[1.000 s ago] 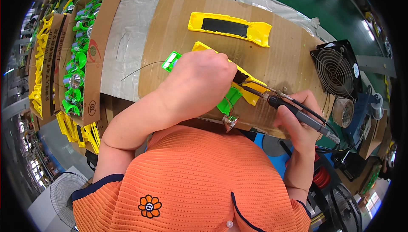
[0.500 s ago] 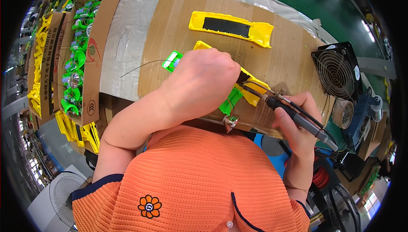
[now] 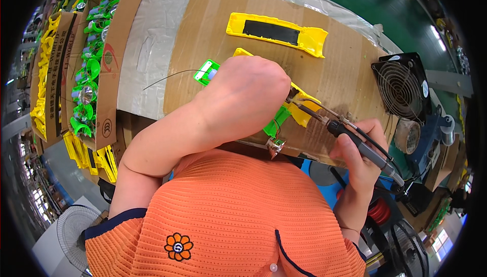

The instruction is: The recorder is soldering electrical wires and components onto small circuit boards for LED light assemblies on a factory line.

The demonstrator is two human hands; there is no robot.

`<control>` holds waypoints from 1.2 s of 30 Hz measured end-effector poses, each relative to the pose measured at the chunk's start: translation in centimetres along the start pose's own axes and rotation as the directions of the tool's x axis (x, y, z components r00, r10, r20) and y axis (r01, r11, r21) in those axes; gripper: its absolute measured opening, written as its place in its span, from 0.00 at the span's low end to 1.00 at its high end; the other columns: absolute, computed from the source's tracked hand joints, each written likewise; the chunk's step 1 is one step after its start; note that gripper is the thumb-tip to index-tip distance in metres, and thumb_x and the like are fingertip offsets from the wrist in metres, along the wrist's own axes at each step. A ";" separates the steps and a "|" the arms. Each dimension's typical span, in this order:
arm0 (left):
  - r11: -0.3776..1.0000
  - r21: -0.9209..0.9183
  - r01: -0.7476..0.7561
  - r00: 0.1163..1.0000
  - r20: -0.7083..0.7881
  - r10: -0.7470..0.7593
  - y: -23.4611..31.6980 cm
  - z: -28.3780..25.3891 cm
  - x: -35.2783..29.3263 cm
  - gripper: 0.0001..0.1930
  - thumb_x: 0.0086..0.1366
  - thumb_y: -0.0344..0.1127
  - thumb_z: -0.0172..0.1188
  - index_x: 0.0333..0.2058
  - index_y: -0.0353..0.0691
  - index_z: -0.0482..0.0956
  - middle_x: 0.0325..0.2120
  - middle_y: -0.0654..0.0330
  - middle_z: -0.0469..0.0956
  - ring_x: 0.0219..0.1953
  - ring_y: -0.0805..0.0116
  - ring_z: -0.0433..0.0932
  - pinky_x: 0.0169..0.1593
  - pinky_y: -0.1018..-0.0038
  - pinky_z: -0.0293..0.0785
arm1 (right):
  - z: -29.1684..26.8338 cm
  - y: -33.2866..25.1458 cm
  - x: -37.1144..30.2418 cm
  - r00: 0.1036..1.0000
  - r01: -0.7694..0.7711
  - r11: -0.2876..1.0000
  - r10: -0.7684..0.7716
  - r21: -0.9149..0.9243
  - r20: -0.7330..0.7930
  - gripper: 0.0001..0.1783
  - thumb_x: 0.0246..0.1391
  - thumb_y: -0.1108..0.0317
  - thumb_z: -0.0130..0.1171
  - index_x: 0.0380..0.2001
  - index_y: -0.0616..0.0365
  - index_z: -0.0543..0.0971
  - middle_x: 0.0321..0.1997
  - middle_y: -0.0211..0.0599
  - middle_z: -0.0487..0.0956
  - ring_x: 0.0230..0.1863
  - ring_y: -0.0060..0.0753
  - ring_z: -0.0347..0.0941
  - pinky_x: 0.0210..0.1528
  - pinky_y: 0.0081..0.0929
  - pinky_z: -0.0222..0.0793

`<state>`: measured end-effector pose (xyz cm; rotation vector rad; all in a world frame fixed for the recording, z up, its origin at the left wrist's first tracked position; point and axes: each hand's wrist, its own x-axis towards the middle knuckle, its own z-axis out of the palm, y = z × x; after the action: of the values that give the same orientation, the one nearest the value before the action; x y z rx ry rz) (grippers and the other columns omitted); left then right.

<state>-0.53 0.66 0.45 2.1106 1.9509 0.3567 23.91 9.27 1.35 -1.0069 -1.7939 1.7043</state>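
My right hand [image 3: 359, 145] grips a soldering iron [image 3: 355, 144] with a thin metal guide tube along its side. Its tip points left, at the edge of my left hand, over the yellow plastic casing half [image 3: 304, 105]. My left hand [image 3: 248, 92] is closed above that casing and a green plastic casing [image 3: 274, 125]; its fingertips and whatever they pinch are hidden beneath it. A green end piece [image 3: 205, 72] with a thin dark wire shows left of the hand. A shiny lamp reflector [image 3: 275, 146] hangs on wires at the near board edge.
A second yellow casing half [image 3: 277, 33] with a black panel lies farther back on the cardboard sheet [image 3: 203, 23]. At the left stand cardboard boxes [image 3: 115, 59] of green lamp parts and yellow casings. A black fan [image 3: 403, 87] and a tape roll [image 3: 407, 135] are at the right.
My right hand and the soldering iron have shifted slightly right and nearer to me. The left hand has moved a little to the right, still closed over the casing.
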 end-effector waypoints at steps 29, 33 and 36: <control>0.988 0.041 0.151 0.981 -0.132 -0.144 -0.9 0.7 -0.4 0.08 0.60 0.32 0.55 0.25 0.37 0.78 0.24 0.54 0.78 0.30 0.53 0.79 0.37 0.61 0.75 | 4.1 4.3 1.8 0.986 0.144 0.707 -0.040 0.692 -0.165 0.08 0.66 0.71 0.48 0.47 0.57 0.69 0.26 0.35 0.74 0.33 0.37 0.78 0.66 0.58 0.60; 0.993 0.038 0.108 0.983 -0.150 -0.102 -1.0 0.2 -1.3 0.09 0.62 0.36 0.58 0.26 0.37 0.78 0.25 0.54 0.79 0.30 0.54 0.79 0.36 0.63 0.74 | 3.8 4.1 0.5 0.979 0.160 0.697 -0.023 0.699 -0.201 0.08 0.66 0.71 0.48 0.47 0.57 0.69 0.24 0.34 0.73 0.32 0.37 0.78 0.67 0.59 0.58; 0.995 -0.014 0.094 0.906 -0.413 -0.092 0.2 -2.3 -3.8 0.13 0.63 0.41 0.60 0.25 0.39 0.79 0.22 0.54 0.77 0.27 0.53 0.77 0.33 0.62 0.73 | 3.5 4.2 -0.5 0.971 0.179 0.679 -0.005 0.712 -0.240 0.07 0.65 0.70 0.49 0.45 0.56 0.70 0.23 0.34 0.73 0.29 0.35 0.76 0.69 0.62 0.54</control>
<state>-1.42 -3.13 2.60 2.0623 2.2673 0.8409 22.34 6.52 -3.09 -0.6792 -0.8379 1.8994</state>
